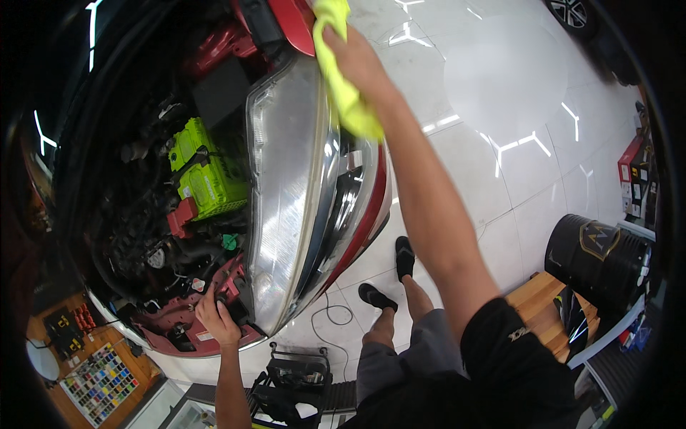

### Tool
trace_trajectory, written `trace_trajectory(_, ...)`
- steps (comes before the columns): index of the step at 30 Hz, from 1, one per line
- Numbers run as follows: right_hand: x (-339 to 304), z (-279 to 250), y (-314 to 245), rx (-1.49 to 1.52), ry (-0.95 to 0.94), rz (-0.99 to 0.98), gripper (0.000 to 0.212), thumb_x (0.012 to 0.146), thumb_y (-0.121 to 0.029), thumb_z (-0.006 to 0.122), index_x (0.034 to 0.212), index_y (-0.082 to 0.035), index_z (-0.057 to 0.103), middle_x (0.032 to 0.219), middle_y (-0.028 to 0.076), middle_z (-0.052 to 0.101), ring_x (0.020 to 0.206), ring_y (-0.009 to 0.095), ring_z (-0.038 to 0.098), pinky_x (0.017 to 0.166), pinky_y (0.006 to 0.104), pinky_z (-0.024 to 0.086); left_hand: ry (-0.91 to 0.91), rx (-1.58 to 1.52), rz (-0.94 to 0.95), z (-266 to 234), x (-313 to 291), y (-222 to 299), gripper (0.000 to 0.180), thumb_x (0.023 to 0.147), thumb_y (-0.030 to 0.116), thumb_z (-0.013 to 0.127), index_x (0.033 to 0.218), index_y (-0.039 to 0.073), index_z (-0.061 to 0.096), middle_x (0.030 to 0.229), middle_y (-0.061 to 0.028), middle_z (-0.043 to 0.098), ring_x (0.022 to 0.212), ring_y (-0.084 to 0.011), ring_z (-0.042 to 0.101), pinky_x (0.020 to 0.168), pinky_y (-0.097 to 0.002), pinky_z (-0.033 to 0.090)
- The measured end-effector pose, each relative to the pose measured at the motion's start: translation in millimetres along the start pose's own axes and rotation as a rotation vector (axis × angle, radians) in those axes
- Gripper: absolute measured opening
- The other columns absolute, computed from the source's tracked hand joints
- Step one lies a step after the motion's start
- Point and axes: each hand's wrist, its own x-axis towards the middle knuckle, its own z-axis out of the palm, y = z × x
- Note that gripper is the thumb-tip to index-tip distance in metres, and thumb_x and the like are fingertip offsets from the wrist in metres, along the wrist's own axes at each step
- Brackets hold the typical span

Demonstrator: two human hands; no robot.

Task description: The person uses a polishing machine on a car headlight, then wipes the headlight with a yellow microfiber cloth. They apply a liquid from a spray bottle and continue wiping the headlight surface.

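My right hand (355, 61) is stretched out over the far end of a red car's front, gripping a yellow-green cloth (340, 79) that hangs against the clear headlight (286, 193). My left hand (216, 322) rests on the red edge of the open engine bay (171, 214), just by the near end of the headlight, fingers curled on the metal. A bright green battery cover (204, 175) sits inside the bay, with a small green cap (229, 242) beside it.
White glossy floor tiles (500, 107) lie to the right. A black drum (597, 257) stands at right by a wooden platform (543, 300). A black tool (296, 375) with a cord lies on the floor below the bumper. A colour-sample board (100, 382) sits lower left.
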Motion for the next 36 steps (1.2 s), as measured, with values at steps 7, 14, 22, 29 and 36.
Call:
trace_trajectory(7, -37, -9, 41, 0.326, 0.113, 0.169, 0.050, 0.102, -0.044, 0.058, 0.130, -0.003, 0.059, 0.099, 0.003, 0.065, 0.083, 0.011, 0.059, 0.073, 0.0293, 0.049, 0.018, -0.019, 0.002, 1, -6, -1, 0.048, 0.102, 0.028, 0.040, 0.137, 0.000, 0.058, 0.131, -0.0157, 0.063, 0.116, -0.0347, 0.052, 0.107, -0.0463, 0.032)
trace_trajectory(14, -186, 16, 82, 0.200, 0.374, 0.116, 0.047, 0.106, -0.032, 0.050, 0.141, 0.001, 0.051, 0.132, 0.015, 0.061, 0.121, 0.024, 0.058, 0.104, 0.0361, 0.043, 0.033, -0.019, 0.026, 1, -12, -12, 0.048, 0.104, 0.027, 0.038, 0.137, -0.001, 0.057, 0.132, -0.0165, 0.063, 0.116, -0.0356, 0.053, 0.107, -0.0464, 0.032)
trace_trajectory(22, -62, 6, 15, -0.181, 0.197, -0.110, 0.056, 0.105, -0.039, 0.049, 0.140, 0.005, 0.051, 0.131, 0.028, 0.062, 0.122, 0.040, 0.059, 0.107, 0.0445, 0.044, 0.042, -0.021, 0.020, 4, -8, -9, 0.047, 0.103, 0.024, 0.039, 0.140, 0.002, 0.056, 0.129, -0.0173, 0.062, 0.114, -0.0360, 0.053, 0.107, -0.0466, 0.032)
trace_trajectory(29, -282, 89, 9, -0.593, 0.198, -0.564, 0.053, 0.079, -0.003, 0.063, 0.128, 0.012, 0.047, 0.145, 0.035, 0.041, 0.147, 0.052, 0.026, 0.119, 0.0635, 0.019, 0.089, -0.058, 0.011, 5, -15, -13, 0.047, 0.104, 0.025, 0.040, 0.145, 0.006, 0.052, 0.132, -0.0177, 0.061, 0.119, -0.0369, 0.053, 0.110, -0.0483, 0.030)
trace_trajectory(36, -524, 259, 84, -0.191, 0.284, -0.263, 0.048, 0.090, -0.010, 0.059, 0.131, 0.012, 0.049, 0.140, 0.038, 0.045, 0.131, 0.060, 0.040, 0.113, 0.0599, 0.030, 0.115, -0.113, -0.034, 7, -16, -15, 0.047, 0.108, 0.030, 0.035, 0.149, 0.010, 0.047, 0.132, -0.0169, 0.061, 0.127, -0.0346, 0.051, 0.114, -0.0476, 0.028)
